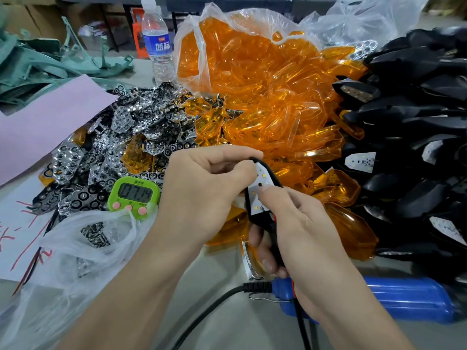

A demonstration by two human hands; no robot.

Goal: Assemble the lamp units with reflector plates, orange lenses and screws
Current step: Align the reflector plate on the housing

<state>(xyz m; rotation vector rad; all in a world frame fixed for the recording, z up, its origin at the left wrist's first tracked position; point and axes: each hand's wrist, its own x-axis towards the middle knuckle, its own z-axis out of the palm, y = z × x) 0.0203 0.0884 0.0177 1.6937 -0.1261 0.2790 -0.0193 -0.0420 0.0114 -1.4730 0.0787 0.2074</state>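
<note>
Left on the worktop (240,329): bagged screws (94,234), heaped reflector plates (121,127). Centre: pinched in the left grip (202,188), one lamp unit (255,197), board bare, base clasped in the right grip (303,223). Beyond, rightward: orange lenses (265,102). Plate, lens, screws seemingly all to come

An assembly workshop is indicated: bulk heaps of orange lenses (265,97), reflector plates (141,122) and black lamp housings (417,109) are piled on the table (214,269), with bagged screws (94,234), a timer (134,195) and a blue electric screwdriver (404,299).

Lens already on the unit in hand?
No: the lamp unit gripped by the left hand and right hand shows its white LED board bare and uncovered.
</note>
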